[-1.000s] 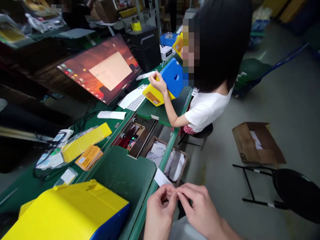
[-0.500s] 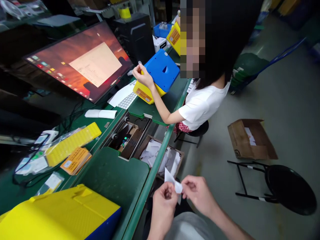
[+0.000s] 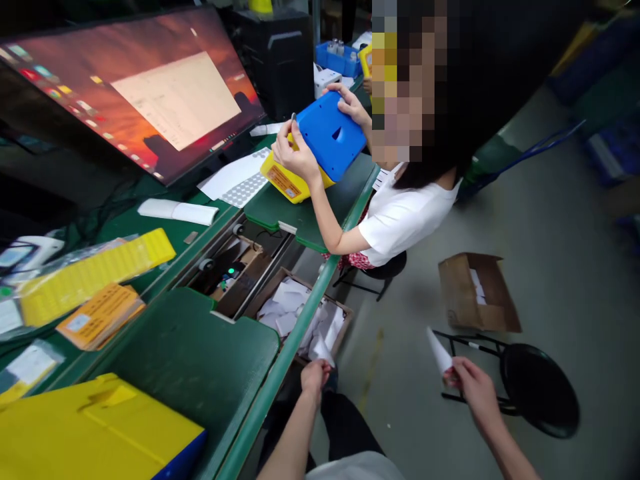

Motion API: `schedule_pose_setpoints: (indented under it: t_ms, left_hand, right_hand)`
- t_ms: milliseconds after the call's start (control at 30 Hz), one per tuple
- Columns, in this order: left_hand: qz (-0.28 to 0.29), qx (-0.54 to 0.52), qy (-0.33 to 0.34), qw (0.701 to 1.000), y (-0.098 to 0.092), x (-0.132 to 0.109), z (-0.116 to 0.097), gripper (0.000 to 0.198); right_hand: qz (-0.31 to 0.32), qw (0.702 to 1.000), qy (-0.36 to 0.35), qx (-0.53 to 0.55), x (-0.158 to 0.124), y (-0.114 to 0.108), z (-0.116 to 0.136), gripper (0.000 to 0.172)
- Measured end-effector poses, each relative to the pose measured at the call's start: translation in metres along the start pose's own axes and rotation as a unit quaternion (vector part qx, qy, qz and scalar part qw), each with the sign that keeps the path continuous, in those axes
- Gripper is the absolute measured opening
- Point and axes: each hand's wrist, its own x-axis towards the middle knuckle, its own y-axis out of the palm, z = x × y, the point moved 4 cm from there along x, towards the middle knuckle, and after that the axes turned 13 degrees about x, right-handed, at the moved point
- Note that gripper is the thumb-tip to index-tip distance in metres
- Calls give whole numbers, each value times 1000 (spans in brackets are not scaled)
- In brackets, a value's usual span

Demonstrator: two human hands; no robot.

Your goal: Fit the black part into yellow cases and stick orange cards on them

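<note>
My left hand (image 3: 315,377) is closed on a small white piece of paper (image 3: 323,349), just past the green table edge and in front of a cardboard box (image 3: 345,331) of paper scraps. Well out to the right, over the floor, my right hand (image 3: 473,385) pinches another white piece of paper (image 3: 439,352), which points up and left. The two hands are far apart. A yellow box-shaped housing with a blue base (image 3: 100,427) sits on the table at the lower left.
A co-worker in a white sleeve (image 3: 407,217) holds a blue and yellow housing (image 3: 333,137) at the table. Orange cards (image 3: 100,317), a yellow label strip (image 3: 100,273) and a monitor (image 3: 150,100) lie or stand leftward. A stool (image 3: 540,390) and cardboard carton (image 3: 480,293) are at right.
My hands were together on white paper; they have moved apart, each with a piece. The right went far right, the left slightly forward. The co-worker's second hand now touches the blue side.
</note>
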Motion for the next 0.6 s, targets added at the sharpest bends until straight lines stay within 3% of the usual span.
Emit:
schedule_pose_setpoints:
  t_ms: [67,133,200,267,333,400,467,533,600]
  left_hand:
    - [39,-16,2,999,9,-10,-3,21]
    - [110,-40,22,993,17,-39,-4,27]
    - [228,-84,62,968,20,-84,-7,42]
    - [333,-140,127,924,11,-133,-12,52]
    - [310,-185,209,909,-21,-169,-18,50]
    - [213,-218,256,917,-69,-192,-17,46]
    - [146,-246,275,918,-119,-209,-7,46]
    - [127,-259,297,910,-161,-224,9,49]
    - [118,-260,334,898,-194,-237,28,54]
  right_hand:
    - [55,998,-33,-21,-22,23,17,41]
    - [104,984,-109,-91,-50,58,38,38]
    - [172,950,-204,-161,-85,100,58,31]
    - [272,896,-291,-196,-124,141,76,25]
    - [385,832,-348,-197,-160,173,90,18]
    - [429,806,-371,-171,-183,193,105,15]
    - [393,844,-343,-123,-190,207,119,20]
    - [397,883,-240,-70,-196,226,127,28]
    - [474,871,-117,-51,-215,252,129,29]
